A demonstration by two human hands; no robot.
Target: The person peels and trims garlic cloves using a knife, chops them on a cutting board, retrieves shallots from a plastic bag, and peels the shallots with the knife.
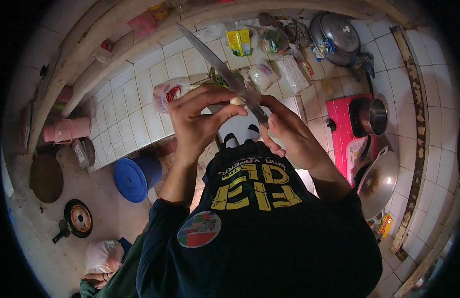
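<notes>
In the head view my left hand [197,119] pinches a small pale clove, probably garlic [237,101], between thumb and fingertips. My right hand [294,136] is closed around the handle of a long knife [215,60], its handle mostly hidden by the fingers. The blade slants up and to the left, passing right beside the clove; I cannot tell whether it touches. Both hands are held in front of my dark shirt. Beyond them, a clear plastic bag with something red [169,94] and some green leaves [217,78] lie on the tiled counter [135,102].
Along the back are a yellow packet [239,42], plastic bags [291,74] and a lidded pot [334,37]. At right, a pink stove [345,134] carries a saucepan [374,116], with a wok [381,184] nearby. Left are a blue bucket [131,180] and a frying pan [79,218].
</notes>
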